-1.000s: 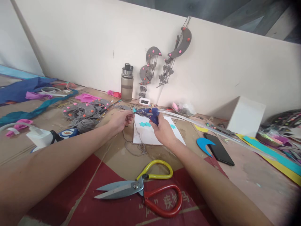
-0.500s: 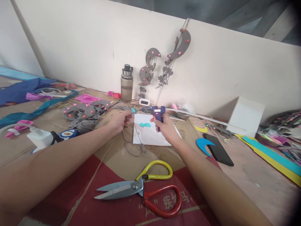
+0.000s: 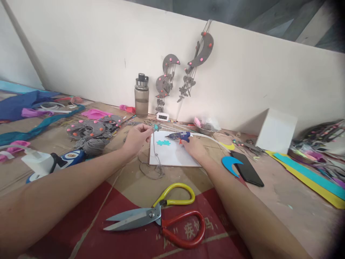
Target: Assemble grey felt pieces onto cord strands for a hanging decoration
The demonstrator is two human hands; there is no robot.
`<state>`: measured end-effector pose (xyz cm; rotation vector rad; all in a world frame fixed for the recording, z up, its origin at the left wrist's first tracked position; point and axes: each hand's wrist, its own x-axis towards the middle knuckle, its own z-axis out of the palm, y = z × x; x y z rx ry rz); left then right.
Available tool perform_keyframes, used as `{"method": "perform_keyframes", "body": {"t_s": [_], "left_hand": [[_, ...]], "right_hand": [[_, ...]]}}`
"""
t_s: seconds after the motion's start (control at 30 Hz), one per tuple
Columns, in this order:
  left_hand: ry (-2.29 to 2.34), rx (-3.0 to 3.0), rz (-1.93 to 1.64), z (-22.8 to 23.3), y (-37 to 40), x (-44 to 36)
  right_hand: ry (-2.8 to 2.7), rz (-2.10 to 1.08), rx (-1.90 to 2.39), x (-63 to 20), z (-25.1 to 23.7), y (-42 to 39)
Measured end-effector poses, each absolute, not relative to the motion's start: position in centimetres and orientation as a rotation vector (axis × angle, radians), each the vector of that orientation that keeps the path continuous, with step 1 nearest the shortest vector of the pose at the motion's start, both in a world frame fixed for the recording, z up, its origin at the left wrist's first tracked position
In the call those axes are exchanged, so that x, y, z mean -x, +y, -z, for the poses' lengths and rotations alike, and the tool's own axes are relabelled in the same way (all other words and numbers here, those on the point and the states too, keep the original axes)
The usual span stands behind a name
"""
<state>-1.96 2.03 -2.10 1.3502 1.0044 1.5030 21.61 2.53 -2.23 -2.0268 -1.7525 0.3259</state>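
My left hand (image 3: pixel 138 137) pinches a grey cord (image 3: pixel 154 144) near a small teal star-shaped piece (image 3: pixel 156 127). Below it the cord's slack lies in loops over the cardboard. In my right hand (image 3: pixel 193 146) is a blue glue gun (image 3: pixel 184 136) with an orange trigger, its nozzle turned left above a white sheet (image 3: pixel 172 157). Small teal cutouts (image 3: pixel 163 142) lie on that sheet, just under the nozzle. Large scissors (image 3: pixel 153 214) with one yellow and one red handle rest partly spread in front of me.
A water bottle (image 3: pixel 141 97) and a small digital clock (image 3: pixel 162 117) stand by the wall. At right are a blue crescent (image 3: pixel 231 164) and a black phone (image 3: pixel 249 171). Grey felt crescents with pink dots (image 3: pixel 87 128) and a white plug (image 3: pixel 40 160) sit at left.
The glue gun has come down and its nozzle has swung to point left, over the sheet. My left hand has lifted slightly, and the teal star now shows clearly beside its fingertips.
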Motion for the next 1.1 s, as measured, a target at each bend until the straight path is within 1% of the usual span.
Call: {"method": "perform_keyframes", "body": {"t_s": [0.03, 0.1, 0.17, 0.2, 0.27, 0.37, 0.47, 0.53, 0.6, 0.73, 0.83, 0.93, 1.1], "left_hand": [[1.041, -1.411, -1.516, 2.0, 1.9, 1.9], [1.119, -1.535, -1.541, 1.6, 1.6, 1.9], [1.171, -1.682, -1.595, 1.2, 1.2, 1.9], [1.172, -1.774, -1.632, 1.0, 1.0, 1.9], [1.140, -1.966, -1.709, 0.5, 0.7, 1.8], [1.104, -2.196, -1.753, 0.1, 0.2, 1.7], [1.109, -2.298, -1.700, 0.2, -0.1, 1.6], [1.126, -2.283, -1.657, 0.4, 0.0, 1.6], [1.140, -2.189, -1.621, 0.7, 0.1, 1.6], [1.118, -1.884, -1.526, 0.9, 0.3, 1.4], [1.072, -1.703, -1.444, 1.0, 0.4, 1.0], [0.996, -1.531, -1.433, 1.3, 0.6, 0.6], [0.881, -1.330, -1.432, 1.5, 0.3, 0.1]], "right_hand": [[-1.762, -0.303, 2.035, -21.6, 2.2, 2.4], [-1.762, -0.154, 2.000, -21.2, 1.9, 1.9], [-1.748, 0.054, 1.833, -20.2, 1.3, 1.1], [-1.764, 0.079, 1.684, -19.4, 1.0, 0.6], [-1.772, -0.115, 1.375, -17.5, 0.3, -0.5], [-1.660, -0.649, 1.044, -14.6, 0.1, -1.9], [-1.486, -1.068, 0.866, -12.9, 0.5, -2.7], [-1.424, -1.194, 0.840, -12.6, 0.8, -2.8], [-1.432, -1.138, 0.894, -12.9, 0.9, -2.6], [-1.519, -0.755, 1.031, -13.9, 0.6, -2.3], [-1.563, -0.577, 1.091, -14.3, 0.4, -2.3], [-1.584, -0.458, 1.144, -14.3, 0.4, -2.4], [-1.592, -0.412, 1.181, -14.1, 0.7, -2.6]]}}
